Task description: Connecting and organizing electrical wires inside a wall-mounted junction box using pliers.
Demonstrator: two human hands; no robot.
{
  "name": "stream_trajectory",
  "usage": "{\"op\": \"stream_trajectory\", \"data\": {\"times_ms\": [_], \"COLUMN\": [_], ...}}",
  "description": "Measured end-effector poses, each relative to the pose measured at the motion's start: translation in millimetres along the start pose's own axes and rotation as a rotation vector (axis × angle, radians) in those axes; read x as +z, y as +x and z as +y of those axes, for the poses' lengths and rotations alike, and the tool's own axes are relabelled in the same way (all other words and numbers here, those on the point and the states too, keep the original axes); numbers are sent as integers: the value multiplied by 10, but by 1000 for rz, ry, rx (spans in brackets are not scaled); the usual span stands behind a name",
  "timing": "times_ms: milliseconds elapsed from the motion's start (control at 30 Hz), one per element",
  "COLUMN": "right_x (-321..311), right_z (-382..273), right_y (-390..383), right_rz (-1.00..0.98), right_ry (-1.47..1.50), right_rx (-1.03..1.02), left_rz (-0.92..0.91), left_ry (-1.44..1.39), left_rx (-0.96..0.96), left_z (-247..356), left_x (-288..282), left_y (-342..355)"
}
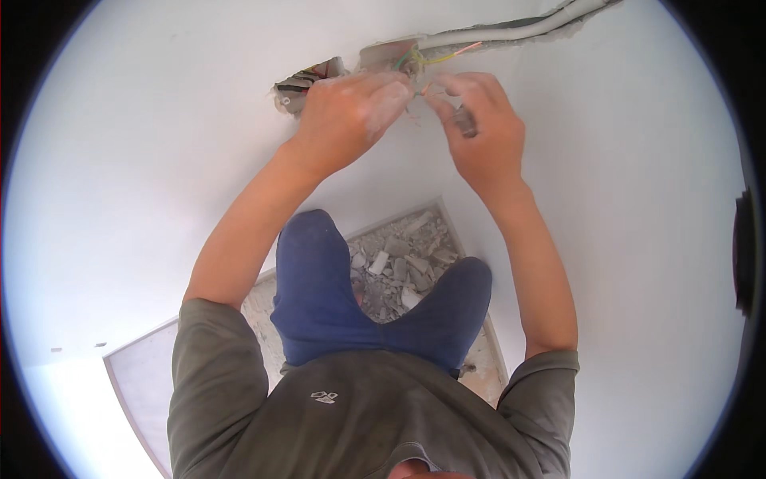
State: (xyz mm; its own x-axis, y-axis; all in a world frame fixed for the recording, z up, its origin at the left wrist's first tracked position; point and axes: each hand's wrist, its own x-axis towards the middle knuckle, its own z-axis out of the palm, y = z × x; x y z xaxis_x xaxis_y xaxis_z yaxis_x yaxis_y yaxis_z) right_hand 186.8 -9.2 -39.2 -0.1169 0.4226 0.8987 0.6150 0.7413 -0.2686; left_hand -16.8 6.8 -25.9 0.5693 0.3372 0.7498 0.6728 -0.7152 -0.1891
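Observation:
Thin electrical wires, green and yellow, come out of a grey recessed box in the white wall. My left hand is closed just below the box, its dusty fingertips pinching a wire. Close beside it, my right hand pinches the same wire's end between thumb and forefinger. A short dark object shows in the right palm; its kind is hard to tell. One yellow wire with an orange-pink end sticks out to the right, apart from both hands. Blur and fingers hide the exact grip.
Left of the box, a rough hole holds dark cables. White conduit runs right along a chiselled channel. Below, broken masonry rubble lies on the floor between my knees. A dark object stands at the right rim.

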Motion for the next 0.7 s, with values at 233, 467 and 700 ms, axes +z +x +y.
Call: {"op": "stream_trajectory", "data": {"times_ms": [233, 467, 700], "right_x": [99, -89, -251], "right_z": [115, -137, -147], "right_y": [-47, 214, 265], "right_rz": [18, -399, -593], "right_ry": [-264, 235, 516], "right_rx": [-253, 549, 1027], "left_rz": [32, 29, 9], "left_ry": [-26, -13, -59], "left_rx": [11, -9, -27], "left_z": [-12, -19, -34], "left_x": [13, 4, -16], "left_y": [5, -47, -21]}}
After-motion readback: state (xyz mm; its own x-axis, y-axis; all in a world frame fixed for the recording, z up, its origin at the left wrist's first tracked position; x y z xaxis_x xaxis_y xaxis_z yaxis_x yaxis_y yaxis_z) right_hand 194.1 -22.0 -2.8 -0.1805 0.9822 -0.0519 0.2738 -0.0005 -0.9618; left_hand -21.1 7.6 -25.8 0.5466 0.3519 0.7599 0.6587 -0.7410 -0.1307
